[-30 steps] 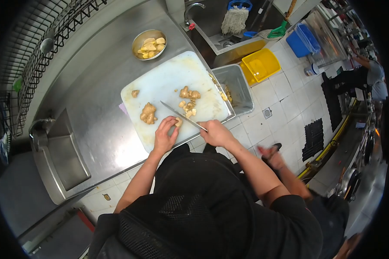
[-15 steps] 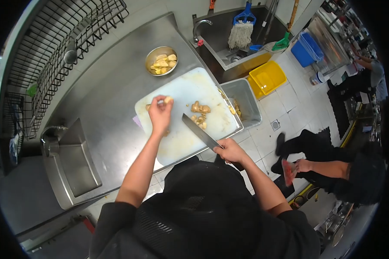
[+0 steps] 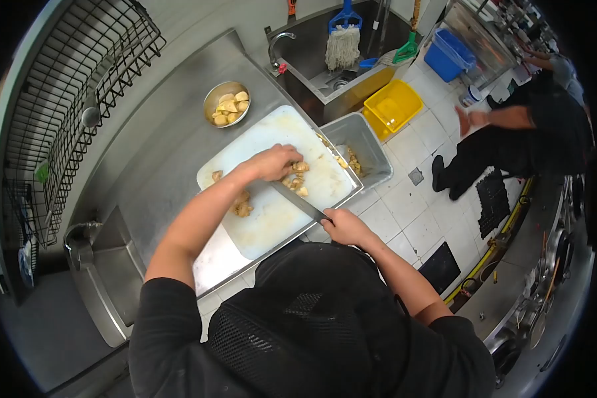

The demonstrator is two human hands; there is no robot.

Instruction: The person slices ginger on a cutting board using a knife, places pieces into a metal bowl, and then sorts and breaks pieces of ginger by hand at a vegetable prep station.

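Note:
My right hand (image 3: 347, 227) is wrapped around the handle of a large kitchen knife (image 3: 303, 203). The blade lies low over the white cutting board (image 3: 272, 232), its tip close to my left hand (image 3: 276, 163). That hand reaches across the board with curled fingers at the ginger pieces (image 3: 300, 167); whatever is between the fingertips is hidden. Small ginger trimmings (image 3: 303, 191) lie just below. More unpeeled ginger (image 3: 243, 205) sits at the board's left side, partly behind my forearm. A metal bowl (image 3: 210, 106) beyond the board holds peeled, pale yellow pieces.
A grey bin (image 3: 378, 156) with scraps stands against the counter's right edge, beside a yellow bucket (image 3: 404, 106). Behind is a deep sink (image 3: 312, 69) with a mop (image 3: 343, 48). A co-worker (image 3: 537, 132) stands at right; a small sink (image 3: 116, 272) is at left.
My left hand has moved right, from holding up a peeled ginger piece to the pieces mid-board. The knife stays in my right hand. The co-worker has shifted, and the view has turned slightly.

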